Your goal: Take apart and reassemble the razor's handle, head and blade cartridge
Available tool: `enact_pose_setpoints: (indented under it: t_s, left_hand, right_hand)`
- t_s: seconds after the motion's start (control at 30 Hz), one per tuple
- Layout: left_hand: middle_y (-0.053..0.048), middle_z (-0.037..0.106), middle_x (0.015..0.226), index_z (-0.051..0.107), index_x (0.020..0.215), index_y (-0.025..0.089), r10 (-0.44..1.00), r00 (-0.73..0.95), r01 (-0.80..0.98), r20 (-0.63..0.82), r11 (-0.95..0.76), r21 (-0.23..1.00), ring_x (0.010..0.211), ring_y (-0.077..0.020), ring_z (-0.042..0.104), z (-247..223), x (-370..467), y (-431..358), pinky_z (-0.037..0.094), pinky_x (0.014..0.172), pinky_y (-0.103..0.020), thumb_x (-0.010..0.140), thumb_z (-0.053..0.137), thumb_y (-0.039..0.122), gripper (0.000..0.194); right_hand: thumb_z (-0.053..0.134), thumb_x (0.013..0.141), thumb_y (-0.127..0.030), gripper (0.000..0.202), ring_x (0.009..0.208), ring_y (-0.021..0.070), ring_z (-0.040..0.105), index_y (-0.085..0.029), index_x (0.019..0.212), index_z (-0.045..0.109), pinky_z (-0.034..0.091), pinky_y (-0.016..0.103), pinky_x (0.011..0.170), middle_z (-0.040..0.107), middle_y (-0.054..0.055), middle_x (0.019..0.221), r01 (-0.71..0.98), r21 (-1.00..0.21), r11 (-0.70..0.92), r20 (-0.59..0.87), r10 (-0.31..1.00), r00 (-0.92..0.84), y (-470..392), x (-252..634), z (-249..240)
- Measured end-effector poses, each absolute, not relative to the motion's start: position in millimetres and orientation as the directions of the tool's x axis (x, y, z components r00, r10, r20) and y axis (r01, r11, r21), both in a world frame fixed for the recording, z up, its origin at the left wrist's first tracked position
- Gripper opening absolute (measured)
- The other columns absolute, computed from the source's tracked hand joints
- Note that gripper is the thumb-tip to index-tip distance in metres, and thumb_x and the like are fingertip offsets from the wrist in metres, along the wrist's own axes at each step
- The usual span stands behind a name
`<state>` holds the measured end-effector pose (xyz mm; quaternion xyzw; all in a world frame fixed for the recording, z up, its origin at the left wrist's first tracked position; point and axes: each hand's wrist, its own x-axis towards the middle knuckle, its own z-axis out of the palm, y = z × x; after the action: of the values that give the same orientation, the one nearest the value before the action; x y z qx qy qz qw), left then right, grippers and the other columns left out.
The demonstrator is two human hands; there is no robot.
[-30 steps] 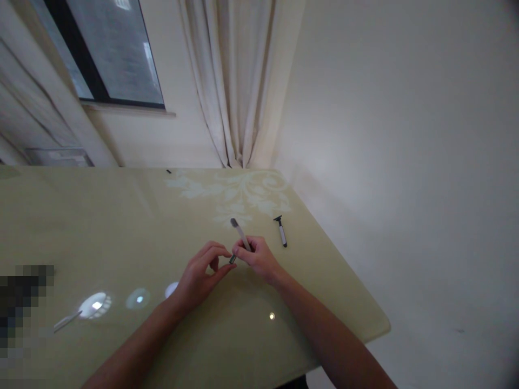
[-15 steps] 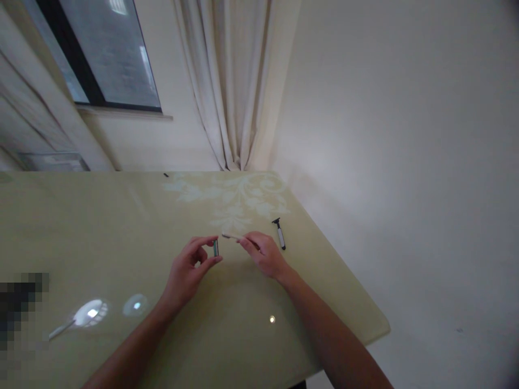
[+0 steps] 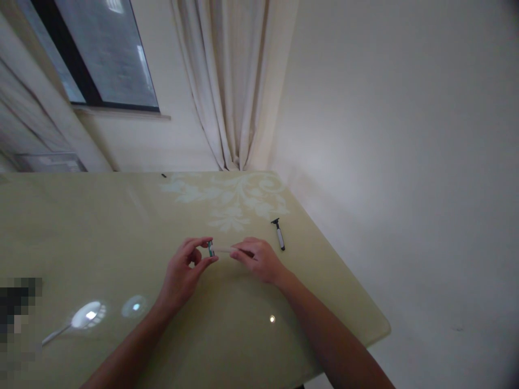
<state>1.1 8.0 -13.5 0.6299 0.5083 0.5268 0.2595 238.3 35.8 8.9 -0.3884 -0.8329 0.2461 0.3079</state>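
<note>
Between thumb and forefinger of my left hand [image 3: 185, 270] a small razor cartridge [image 3: 210, 248], dark with a teal stripe, is pinched upright above the table. My right hand [image 3: 259, 259] is closed around the handle of a slim, pale toothbrush [image 3: 223, 249]. Its head points left and meets the cartridge; the bristles are too small to make out. Just beyond my right hand, a razor handle [image 3: 279, 235] in black and grey lies on the table, its black T-shaped end away from me.
The glossy pale-green table [image 3: 121, 227] has a white floral pattern at the far end and light reflections near me. A small dark piece [image 3: 164, 175] lies by the far edge. A wall [image 3: 385, 189] runs along the right, with a curtain [image 3: 231, 81] behind. Pixelation covers something at the left.
The toothbrush has moved left and slightly down, from apart to touching the cartridge. My left hand has shifted a little left and turned the cartridge.
</note>
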Motion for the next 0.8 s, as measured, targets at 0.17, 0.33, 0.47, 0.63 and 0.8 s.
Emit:
enact_pose_setpoints:
  t_s: [0.17, 0.33, 0.47, 0.63, 0.8]
  left_hand:
    - [0.001, 0.063, 0.095, 0.074, 0.116, 0.024, 0.906, -0.057, 0.38, 0.42, -0.369, 0.848, 0.061, -0.0108, 0.052, -14.4, 1.9, 8.1, 0.048, 0.062, -0.027, 0.082, 0.08, 0.038, 0.038]
    - [0.001, 0.062, 0.095, 0.074, 0.115, 0.025, 0.907, -0.049, 0.379, 0.418, -0.371, 0.848, 0.061, -0.0111, 0.051, -15.0, 2.8, 7.8, 0.047, 0.06, -0.026, 0.082, 0.079, 0.038, 0.036]
    - [0.001, 0.063, 0.094, 0.074, 0.116, 0.024, 0.909, -0.057, 0.381, 0.412, -0.362, 0.851, 0.061, -0.0112, 0.051, -13.8, 2.6, 8.1, 0.047, 0.062, -0.027, 0.082, 0.079, 0.038, 0.037]
    - [0.001, 0.065, 0.094, 0.075, 0.114, 0.024, 0.927, -0.061, 0.377, 0.37, -0.322, 0.868, 0.06, -0.0113, 0.05, -12.7, 3.4, 8.6, 0.046, 0.06, -0.026, 0.079, 0.08, 0.04, 0.038]
    - [0.001, 0.066, 0.09, 0.076, 0.112, 0.024, 0.942, -0.047, 0.36, 0.331, -0.294, 0.885, 0.06, -0.0119, 0.051, -14.2, 5.3, 8.6, 0.046, 0.059, -0.026, 0.077, 0.081, 0.04, 0.038]
  right_hand:
    - [0.064, 0.104, -0.037, 0.026, 0.074, 0.0155, 0.058, -0.02, 0.103, 0.083, 0.039, 0.026, 0.07, 0.069, 0.003, 0.078, 0.567, -0.634, 0.526, 0.3, 0.843, -0.447, 35.5, 236.7, 8.3]
    - [0.064, 0.105, -0.036, 0.026, 0.073, 0.0141, 0.058, -0.02, 0.103, 0.083, 0.039, 0.025, 0.07, 0.069, 0.002, 0.079, 0.48, -0.693, 0.538, 0.283, 0.815, -0.505, 36.1, 238.4, 9.4]
    - [0.065, 0.104, -0.037, 0.026, 0.07, 0.0134, 0.056, -0.019, 0.1, 0.083, 0.037, 0.025, 0.068, 0.065, 0.001, 0.075, 0.554, -0.663, 0.504, 0.258, 0.848, -0.462, 37.1, 239.3, 9.1]
    - [0.062, 0.105, -0.038, 0.031, 0.069, 0.013, 0.053, -0.017, 0.093, 0.082, 0.035, 0.025, 0.067, 0.06, 0.0, 0.073, 0.563, -0.666, 0.49, 0.259, 0.859, -0.442, 37.6, 238.9, 8.0]
    - [0.061, 0.106, -0.042, 0.031, 0.069, 0.0134, 0.053, -0.02, 0.1, 0.083, 0.035, 0.026, 0.067, 0.059, 0.0, 0.074, 0.589, -0.638, 0.496, 0.25, 0.857, -0.452, 34.0, 233.8, 7.6]
